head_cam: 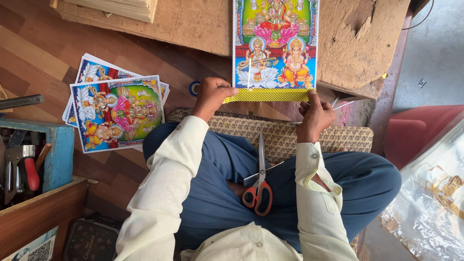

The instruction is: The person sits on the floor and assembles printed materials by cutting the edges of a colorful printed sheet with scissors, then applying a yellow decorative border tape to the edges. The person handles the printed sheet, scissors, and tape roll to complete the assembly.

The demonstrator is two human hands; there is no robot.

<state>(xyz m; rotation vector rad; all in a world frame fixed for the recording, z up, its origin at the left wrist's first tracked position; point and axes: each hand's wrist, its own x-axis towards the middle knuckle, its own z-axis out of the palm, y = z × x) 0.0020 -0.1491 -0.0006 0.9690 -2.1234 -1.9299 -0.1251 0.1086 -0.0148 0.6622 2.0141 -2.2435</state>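
Left hand (211, 96) clenched, right hand (315, 115) pinching: both grips hold the yellow dotted strip (267, 95) along the bottom edge of the glossy print (275, 43) on the wooden worktop (357, 43). Scissors (259, 186) in the lap; print stack (113, 108) lies well left, open floor between.

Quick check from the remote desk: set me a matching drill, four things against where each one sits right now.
Things:
1. scissors
2. yellow strip
3. print stack
4. red-handled tool

Places:
A. in the blue box at the left
B. on the floor left of the knee
C. in the lap
D. along the bottom edge of the print on the board, between left hand and right hand

Pairs: 1-C, 2-D, 3-B, 4-A
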